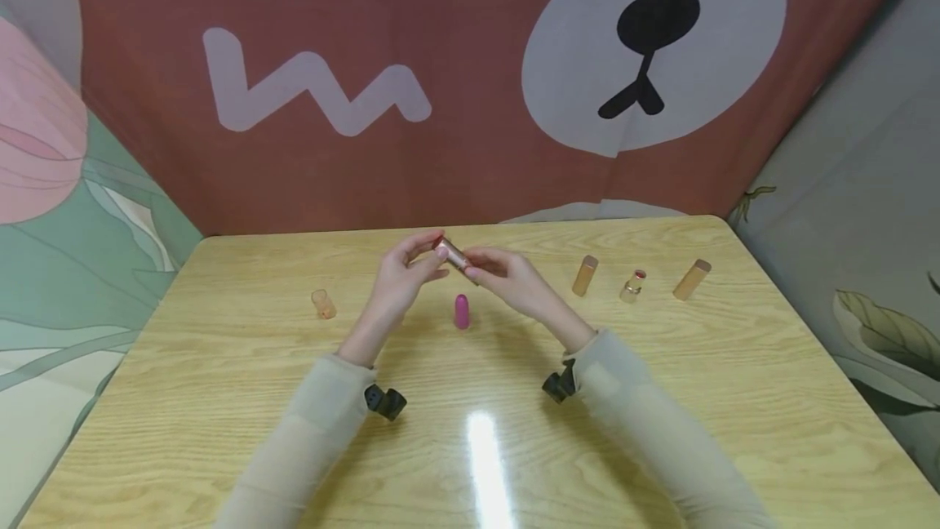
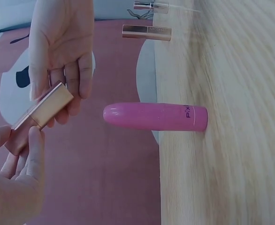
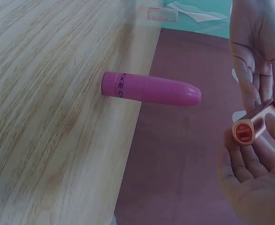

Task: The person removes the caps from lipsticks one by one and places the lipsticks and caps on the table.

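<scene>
Between both hands, raised above the table, is a rose-gold square lipstick tube (image 1: 457, 258), held at a slant. My left hand (image 1: 402, 272) pinches its upper end between thumb and fingers. The lower end rests on the fingers of my right hand (image 1: 510, 276), with the thumb on top. A seam crosses the tube (image 2: 46, 108) in the left wrist view, and the right wrist view shows a red label (image 3: 244, 133) on its end face. Just below the hands, a pink lipstick (image 1: 461, 312) with a rounded top stands upright on the table.
On the right of the wooden table (image 1: 455, 382) stand two gold lipstick tubes (image 1: 585, 276) and, between them, a clear-based lipstick (image 1: 632, 286) with a red top. A small clear, peach-toned tube (image 1: 323, 304) stands at the left. A printed red cloth (image 1: 470, 162) hangs behind the table.
</scene>
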`<state>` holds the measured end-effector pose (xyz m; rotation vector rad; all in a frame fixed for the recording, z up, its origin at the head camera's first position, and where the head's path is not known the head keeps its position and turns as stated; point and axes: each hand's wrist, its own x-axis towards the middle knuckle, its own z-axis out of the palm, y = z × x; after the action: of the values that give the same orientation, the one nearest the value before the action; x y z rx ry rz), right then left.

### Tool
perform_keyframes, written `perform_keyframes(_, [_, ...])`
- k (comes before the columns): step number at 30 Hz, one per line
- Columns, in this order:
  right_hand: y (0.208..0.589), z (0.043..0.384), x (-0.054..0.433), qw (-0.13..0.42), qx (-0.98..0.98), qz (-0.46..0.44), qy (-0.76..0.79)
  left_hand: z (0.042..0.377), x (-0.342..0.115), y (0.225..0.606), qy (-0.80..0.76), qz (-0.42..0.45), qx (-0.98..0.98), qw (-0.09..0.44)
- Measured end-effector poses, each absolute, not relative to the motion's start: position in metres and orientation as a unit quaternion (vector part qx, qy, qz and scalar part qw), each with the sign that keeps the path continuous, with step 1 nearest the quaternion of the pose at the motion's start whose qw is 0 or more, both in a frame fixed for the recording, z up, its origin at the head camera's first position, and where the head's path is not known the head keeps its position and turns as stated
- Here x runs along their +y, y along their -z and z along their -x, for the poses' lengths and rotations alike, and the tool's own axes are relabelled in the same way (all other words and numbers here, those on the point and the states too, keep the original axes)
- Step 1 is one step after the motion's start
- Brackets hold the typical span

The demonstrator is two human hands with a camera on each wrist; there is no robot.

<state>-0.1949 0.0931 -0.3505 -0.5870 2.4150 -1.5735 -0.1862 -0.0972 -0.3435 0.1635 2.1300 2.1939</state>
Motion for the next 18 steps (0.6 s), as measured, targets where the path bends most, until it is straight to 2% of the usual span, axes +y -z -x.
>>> perform_keyframes(18, [0.354, 0.1971, 0.0941, 0.089, 0.822, 0.174, 0.535, 0.1856, -0.0898, 0.3414, -0.702, -0.031, 0.711, 0.032])
